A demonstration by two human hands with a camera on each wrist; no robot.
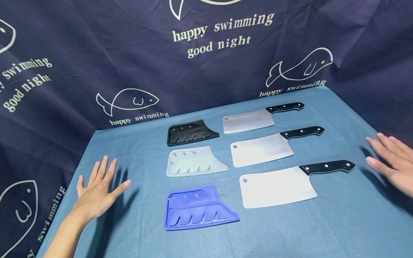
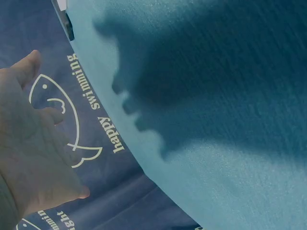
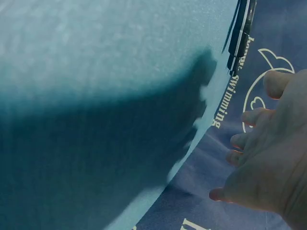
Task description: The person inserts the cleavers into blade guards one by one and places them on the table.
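Three cleavers with black riveted handles lie in a column on the blue cloth: a far cleaver [image 1: 248, 121], a middle cleaver [image 1: 262, 150] and a near cleaver [image 1: 277, 188], handles to the right. Left of them lie three blade covers: a black cover [image 1: 193, 133], a translucent white cover [image 1: 196, 162] and a blue cover [image 1: 200, 208]. My left hand [image 1: 98, 195] hovers over the cloth left of the covers, fingers spread, holding nothing. Beyond the handles at the right edge, my right hand [image 1: 395, 161] is likewise spread and holds nothing; part of it falls outside the head view.
The light-blue tablecloth [image 1: 138, 229] covers the table. A dark navy curtain [image 1: 213, 79] with white fish drawings and lettering hangs behind and along both sides. Both hands cast shadows on the cloth.
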